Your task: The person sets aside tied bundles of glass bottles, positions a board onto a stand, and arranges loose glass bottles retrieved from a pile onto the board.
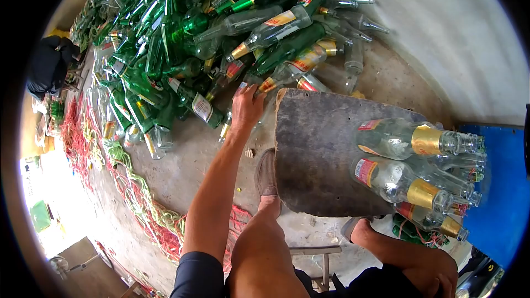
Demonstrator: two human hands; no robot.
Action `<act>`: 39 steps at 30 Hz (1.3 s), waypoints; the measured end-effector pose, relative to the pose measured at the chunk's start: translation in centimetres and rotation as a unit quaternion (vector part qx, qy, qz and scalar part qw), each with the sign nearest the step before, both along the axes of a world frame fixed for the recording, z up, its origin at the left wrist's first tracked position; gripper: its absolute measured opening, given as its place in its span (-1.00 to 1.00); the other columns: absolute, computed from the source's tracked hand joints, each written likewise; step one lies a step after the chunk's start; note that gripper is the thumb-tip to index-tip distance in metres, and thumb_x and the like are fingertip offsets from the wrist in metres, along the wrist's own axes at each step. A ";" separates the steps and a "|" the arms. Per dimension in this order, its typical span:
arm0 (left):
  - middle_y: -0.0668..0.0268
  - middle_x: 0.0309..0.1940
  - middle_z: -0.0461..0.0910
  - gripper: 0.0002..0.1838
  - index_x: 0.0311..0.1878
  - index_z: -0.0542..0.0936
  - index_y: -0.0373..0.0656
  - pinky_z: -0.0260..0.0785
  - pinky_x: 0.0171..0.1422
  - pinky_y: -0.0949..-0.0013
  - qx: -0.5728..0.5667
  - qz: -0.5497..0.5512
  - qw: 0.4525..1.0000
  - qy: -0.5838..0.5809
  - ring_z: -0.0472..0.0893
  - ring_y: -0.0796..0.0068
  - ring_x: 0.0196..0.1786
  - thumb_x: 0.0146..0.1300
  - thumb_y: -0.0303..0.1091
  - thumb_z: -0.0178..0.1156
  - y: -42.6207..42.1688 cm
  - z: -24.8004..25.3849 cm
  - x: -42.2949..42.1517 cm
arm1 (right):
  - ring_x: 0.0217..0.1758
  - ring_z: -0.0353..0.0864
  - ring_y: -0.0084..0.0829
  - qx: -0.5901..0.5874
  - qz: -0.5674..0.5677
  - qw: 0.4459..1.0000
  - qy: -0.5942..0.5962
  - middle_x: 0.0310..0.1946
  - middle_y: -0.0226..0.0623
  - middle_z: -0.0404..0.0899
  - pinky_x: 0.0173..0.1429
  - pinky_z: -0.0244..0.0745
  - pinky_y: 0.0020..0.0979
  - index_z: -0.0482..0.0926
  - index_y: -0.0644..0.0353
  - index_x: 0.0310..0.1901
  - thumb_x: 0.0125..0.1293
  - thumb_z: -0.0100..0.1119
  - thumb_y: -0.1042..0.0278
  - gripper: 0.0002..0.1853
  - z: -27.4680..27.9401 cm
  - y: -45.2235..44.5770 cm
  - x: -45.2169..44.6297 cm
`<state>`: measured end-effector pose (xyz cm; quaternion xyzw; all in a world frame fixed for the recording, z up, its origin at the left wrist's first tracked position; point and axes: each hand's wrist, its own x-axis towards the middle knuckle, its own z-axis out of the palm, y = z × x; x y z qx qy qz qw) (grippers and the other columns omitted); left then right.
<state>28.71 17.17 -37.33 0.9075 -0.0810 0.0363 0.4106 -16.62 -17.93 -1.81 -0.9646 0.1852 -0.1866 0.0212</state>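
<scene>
My left hand (pixel 247 107) reaches to the near edge of a large bottle pile. Its fingers curl down around a clear glass bottle (pixel 263 117), mostly covered by the hand. Close by lie a clear bottle with a gold-and-red label (pixel 300 64) and a green bottle with a white oval label (pixel 202 108). At the lower right edge, only a dark bit of my right hand (pixel 444 286) shows by my leg; its fingers are unclear. On a dark board (pixel 317 149) in front of me, several clear bottles (pixel 389 179) with gold neck labels lie side by side, necks pointing right.
Green and clear bottles (pixel 165 38) fill the floor ahead. Tangled red and pale green string (pixel 146 207) runs along the left. A blue panel (pixel 502 171) stands right of the board. At the far left, a person in dark clothes (pixel 49 66) bends over.
</scene>
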 end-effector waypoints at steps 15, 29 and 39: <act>-0.03 -0.41 0.62 -0.75 -0.16 0.68 -0.31 0.45 -0.22 0.08 -0.035 0.004 0.999 0.022 0.63 -0.09 -0.33 0.24 -0.33 0.42 -0.6 0.7 -2.2 | -0.18 0.81 0.00 0.013 0.003 1.000 0.005 -0.22 -0.10 0.83 -0.03 0.73 -0.14 0.80 0.34 -0.17 0.36 0.50 0.03 -0.58 0.7 0.1 -1.6; 0.17 -0.52 0.69 -0.76 -0.08 0.71 -0.43 0.55 -0.37 0.36 -0.124 0.000 0.984 0.128 0.72 0.49 -0.51 0.33 -0.40 0.37 0.6 4.7 -4.7 | -0.17 0.81 0.03 0.015 -0.004 1.000 0.016 -0.21 -0.11 0.83 -0.02 0.73 -0.13 0.80 0.34 -0.16 0.36 0.50 0.02 -0.57 1.4 0.0 -2.7; 0.16 -0.47 0.76 -0.76 -0.04 0.76 -0.35 0.60 -0.34 0.39 -0.158 0.022 0.973 0.164 0.78 0.50 -0.47 0.31 -0.40 0.40 2.1 7.1 -5.8 | -0.16 0.81 0.04 0.030 0.013 0.999 0.038 -0.20 -0.12 0.83 -0.02 0.74 -0.13 0.80 0.34 -0.16 0.35 0.50 0.01 -0.56 3.1 0.4 -5.4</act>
